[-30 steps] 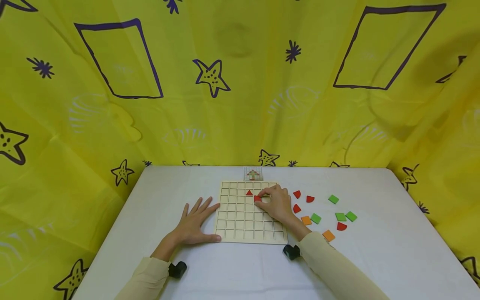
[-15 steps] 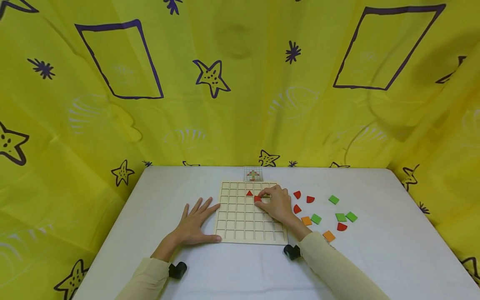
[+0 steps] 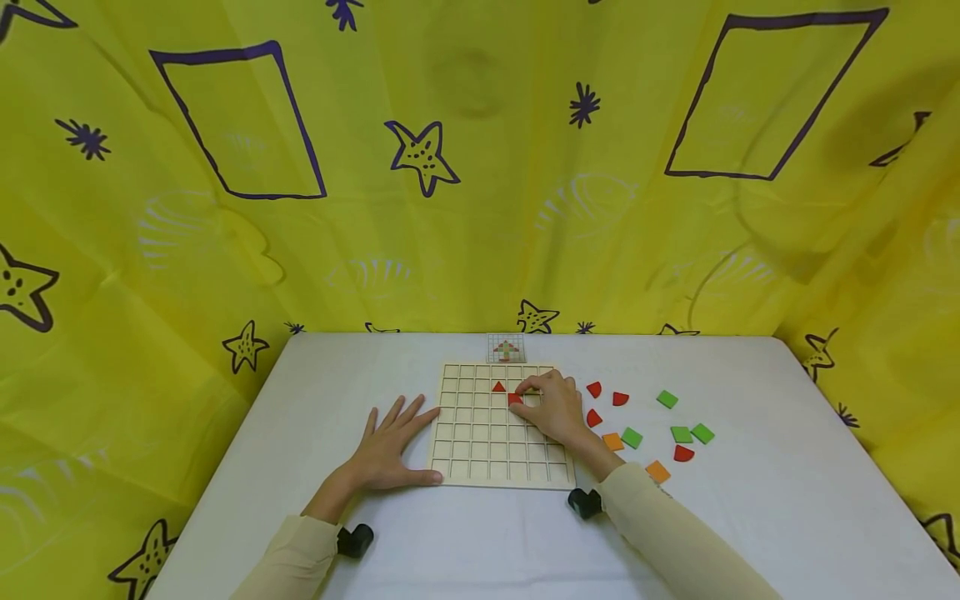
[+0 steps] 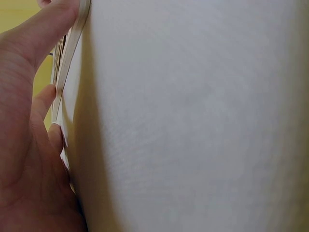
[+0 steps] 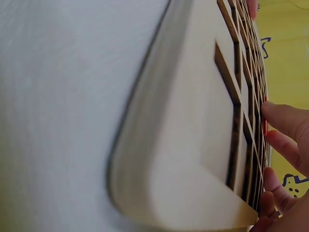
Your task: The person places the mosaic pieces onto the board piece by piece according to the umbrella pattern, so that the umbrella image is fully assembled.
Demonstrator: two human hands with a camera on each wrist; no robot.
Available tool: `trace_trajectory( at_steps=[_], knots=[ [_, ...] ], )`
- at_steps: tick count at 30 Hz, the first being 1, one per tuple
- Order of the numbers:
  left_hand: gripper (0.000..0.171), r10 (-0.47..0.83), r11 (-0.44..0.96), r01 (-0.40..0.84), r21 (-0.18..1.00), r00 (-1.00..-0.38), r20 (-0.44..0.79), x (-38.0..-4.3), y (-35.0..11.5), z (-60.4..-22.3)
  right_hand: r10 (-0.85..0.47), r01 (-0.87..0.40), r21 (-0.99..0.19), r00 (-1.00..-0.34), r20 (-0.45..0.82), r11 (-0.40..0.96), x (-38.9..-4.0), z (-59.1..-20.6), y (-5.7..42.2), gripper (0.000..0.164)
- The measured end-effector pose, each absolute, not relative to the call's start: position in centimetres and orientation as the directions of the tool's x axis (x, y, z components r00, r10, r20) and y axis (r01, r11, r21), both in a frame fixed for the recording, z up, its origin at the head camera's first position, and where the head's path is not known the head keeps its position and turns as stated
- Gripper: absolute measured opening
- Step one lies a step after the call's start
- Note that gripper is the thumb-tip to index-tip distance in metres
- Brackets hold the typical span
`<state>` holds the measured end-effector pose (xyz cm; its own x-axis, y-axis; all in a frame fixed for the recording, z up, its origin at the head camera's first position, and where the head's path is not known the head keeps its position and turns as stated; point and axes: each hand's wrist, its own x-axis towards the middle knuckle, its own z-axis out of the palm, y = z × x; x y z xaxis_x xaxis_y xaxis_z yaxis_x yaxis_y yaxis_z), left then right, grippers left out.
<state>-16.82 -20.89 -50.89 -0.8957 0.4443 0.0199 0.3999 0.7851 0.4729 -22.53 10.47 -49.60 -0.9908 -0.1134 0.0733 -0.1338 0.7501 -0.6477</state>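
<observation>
A pale wooden grid board (image 3: 480, 457) lies flat on the white table in the head view. My right hand (image 3: 555, 407) reaches over its right side, thumb and index finger pinching a small red tile (image 3: 514, 399) at one of the cells. The fingers partly cover that tile, so its full outline is hidden. Just up and left of it, a red triangle tile (image 3: 498, 387) sits in another cell. My left hand (image 3: 386, 454) lies with fingers spread, thumb and index fingertip touching the board's left edge. In the left wrist view, the thumb (image 4: 53, 24) presses at that edge.
Loose tiles lie right of the board: several red quarter-circles (image 3: 621, 398), several green ones (image 3: 667, 399) and two orange squares (image 3: 657, 472). A small pattern card (image 3: 506, 347) lies behind the board. A yellow printed curtain (image 3: 480, 250) surrounds the table (image 3: 787, 500).
The red tile under my right fingers has shifted slightly and its visible top edge now looks straighter. Both hands and the board stay in place.
</observation>
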Motion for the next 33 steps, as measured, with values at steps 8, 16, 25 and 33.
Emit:
trace_trajectory(
  at_steps=[8, 16, 25, 33],
  knots=[
    [0.106, 0.432, 0.8, 0.383, 0.462, -0.902, 0.0, -16.9, -21.0, -51.0, -0.163, -0.162, -0.651, -0.985, 0.059, 0.742, -22.6, -49.1, 10.7, 0.016],
    [0.107, 0.433, 0.796, 0.382, 0.469, -0.902, 0.0, -17.0, -21.1, -51.2, -0.178, -0.192, -0.634, -0.98, 0.087, 0.749, -22.6, -49.2, 10.6, 0.01],
    [0.108, 0.431, 0.797, 0.378, 0.471, -0.902, -0.006, -17.1, -21.1, -51.5, -0.259, -0.205, -0.697, -0.965, 0.029, 0.687, -22.7, -48.5, 11.9, 0.026],
    [0.106, 0.426, 0.801, 0.372, 0.469, -0.905, -0.009, -17.0, -20.9, -51.5, -0.368, -0.348, -0.688, -0.921, 0.124, 0.637, -22.3, -47.1, 15.6, 0.043]
  ],
)
